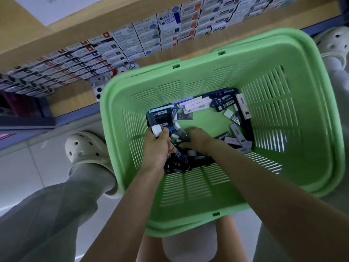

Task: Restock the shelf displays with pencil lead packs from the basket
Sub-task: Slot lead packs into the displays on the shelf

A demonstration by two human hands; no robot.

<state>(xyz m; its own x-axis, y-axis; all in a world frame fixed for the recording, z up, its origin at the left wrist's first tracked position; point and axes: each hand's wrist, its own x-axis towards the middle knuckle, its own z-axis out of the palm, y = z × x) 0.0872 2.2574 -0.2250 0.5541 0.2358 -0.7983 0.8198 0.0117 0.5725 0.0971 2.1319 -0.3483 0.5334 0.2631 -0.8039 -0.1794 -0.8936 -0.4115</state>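
A green slatted basket [311, 103] stands on the floor below me, with several dark and white pencil lead packs [236, 133] scattered over its bottom. My left hand [157, 146] is down inside it and grips a small bunch of packs, a white-capped one [156, 130] sticking up past my fingers. My right hand [198, 138] reaches in beside it, fingers curled round dark packs [182, 134] in the pile. Beyond the basket, a low wooden shelf [75, 97] carries rows of boxed lead packs [147, 35].
My feet in pale clogs [85, 146] stand either side of the basket on light floor tiles. The second clog [334, 42] is at the top right. The shelf's dark metal edge [75, 115] runs just behind the basket.
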